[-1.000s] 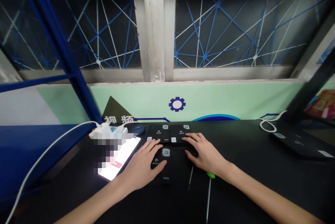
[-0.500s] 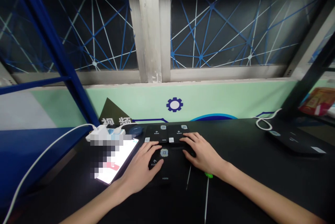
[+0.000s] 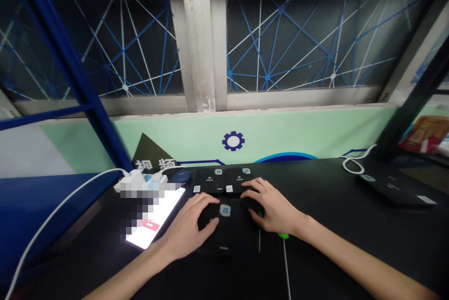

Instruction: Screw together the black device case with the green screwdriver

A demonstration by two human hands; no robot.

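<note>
Looks like the person's just positioning the black box at six o'clock, left hand spread wide over it, right hand half-curled at its two o'clock, can't tell if gripping, so nudging wants gentle pressure.

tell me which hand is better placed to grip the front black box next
Probably the left hand: its thumb and forefinger spread over the front black box, while the right hand is farther off, by the back-right box.
</note>
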